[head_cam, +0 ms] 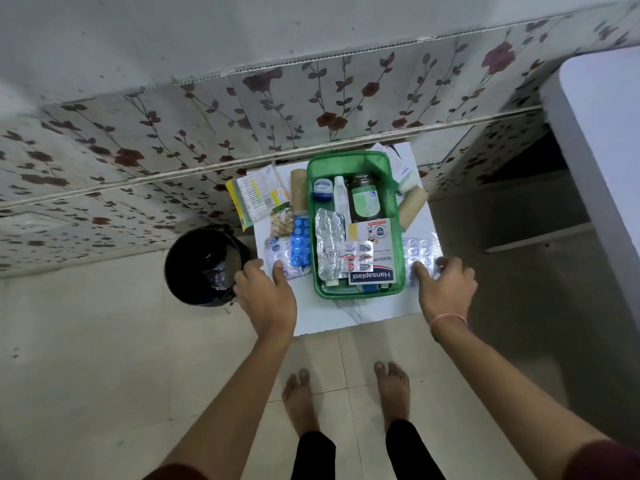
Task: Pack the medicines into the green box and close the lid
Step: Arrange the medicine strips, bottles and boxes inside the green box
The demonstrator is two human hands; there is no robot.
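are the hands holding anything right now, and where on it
Nothing is clearly lifted. The left hand rests its fingertips on a clear blister strip, near end. The right hand touches the silver blister strip, near end; a grip cannot be told.

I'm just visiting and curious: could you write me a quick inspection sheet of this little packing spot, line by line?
Surface: small white table against a floral tiled wall.
Job's things: open green box partly filled: brown bottle, Hansaplast pack, silver strips. Blue blister pack and more strips lie outside on both sides.
Clutter: cardboard tubes, cotton buds packet.
Grippers: left hand touches the strips left of the box; right hand on a silver strip to the right.
Cables: nothing seen.
Surroundings: black bin on the floor, bare feet below.
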